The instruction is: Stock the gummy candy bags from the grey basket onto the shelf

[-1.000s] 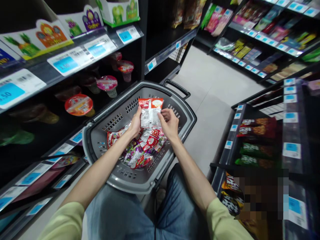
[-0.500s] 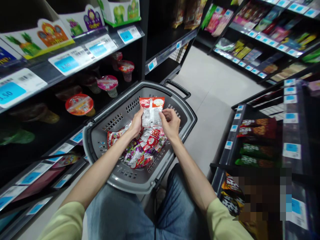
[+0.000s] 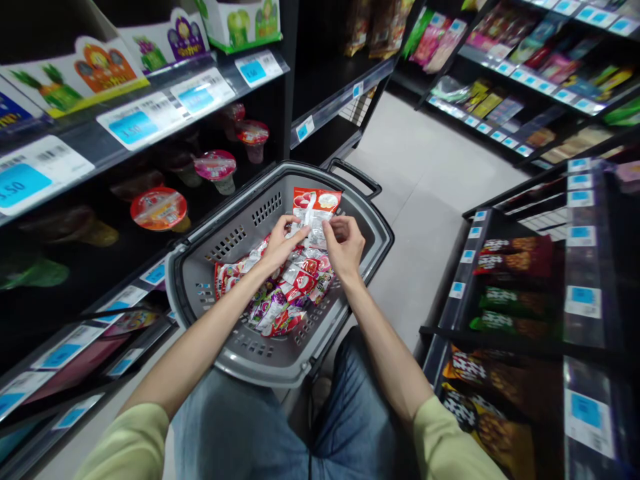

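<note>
A small red and silver snack packet (image 3: 318, 203) is held up over the grey shopping basket (image 3: 200, 207), its printed back toward me. My right hand (image 3: 346, 245) pinches the packet's right edge between thumb and fingers. On the packet's left side, my left hand (image 3: 284, 243) has its thumb laid across the lower front and its fingers curled near the edge; whether it bears weight is hard to see. Beneath both hands, several red, white and purple candy packets (image 3: 280, 300) lie heaped in the basket.
To the left, a dark shelf holds lidded jelly cups (image 3: 159, 209) below price tags (image 3: 133, 127). A basket handle (image 3: 357, 179) juts out at the far end. On the right stands a rack with snack bags (image 3: 515, 257). Pale floor tiles (image 3: 425, 173) run between the shelves.
The packet has shifted slightly right and tilted. My left hand has moved from its left edge to lay the thumb across its front. The basket has stayed put.
</note>
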A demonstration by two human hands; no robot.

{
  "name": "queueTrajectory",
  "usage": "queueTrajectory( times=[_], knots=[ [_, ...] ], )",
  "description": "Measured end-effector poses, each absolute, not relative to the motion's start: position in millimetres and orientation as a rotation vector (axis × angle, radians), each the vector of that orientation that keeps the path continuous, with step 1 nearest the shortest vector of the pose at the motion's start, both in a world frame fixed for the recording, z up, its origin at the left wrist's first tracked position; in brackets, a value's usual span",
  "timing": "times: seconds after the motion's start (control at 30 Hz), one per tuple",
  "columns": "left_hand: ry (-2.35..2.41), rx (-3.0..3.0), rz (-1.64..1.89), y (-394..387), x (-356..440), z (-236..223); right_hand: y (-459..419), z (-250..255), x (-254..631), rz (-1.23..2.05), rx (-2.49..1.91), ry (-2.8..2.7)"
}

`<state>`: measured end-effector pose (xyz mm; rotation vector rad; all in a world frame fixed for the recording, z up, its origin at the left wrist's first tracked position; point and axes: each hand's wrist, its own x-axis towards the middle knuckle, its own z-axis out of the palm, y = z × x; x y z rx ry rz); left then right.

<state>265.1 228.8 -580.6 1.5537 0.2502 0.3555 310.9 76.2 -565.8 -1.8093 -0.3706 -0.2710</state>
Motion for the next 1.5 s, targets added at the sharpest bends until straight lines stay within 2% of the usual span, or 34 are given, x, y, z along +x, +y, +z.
queueTrajectory(
  times=[0.27, 0.47, 0.67, 0.83, 0.97, 1.17, 1.33, 1.5],
  knots=[
    [0.215, 1.516, 0.276, 227, 262, -583, 76, -564, 310, -0.241, -1.777, -0.410],
    [0.236, 1.389, 0.291, 227, 262, -579, 73, -560, 307, -0.127, -1.685, -0.648],
    [0.063, 1.259, 0.273, 226, 258, -572, 72, -555, 305, -0.064, -1.652, -0.878],
    [0.035, 1.206, 0.138, 223, 255, -581, 71, -551, 303, 0.014, -1.651, -1.003],
    [0.162, 1.071, 0.031, 220, 258, -579, 71, -553, 301, 0.045, -1.645, -0.934],
    [0.271, 0.880, 0.135, 216, 265, -578, 71, -562, 301, 0.017, -1.736, -0.486],
    [0.234, 0.859, 0.048, 216, 262, -580, 67, -565, 301, 0.192, -1.986, -0.603],
    [0.322, 1.050, -0.002, 220, 254, -578, 75, -563, 294, 0.200, -1.784, -0.481]
  ],
)
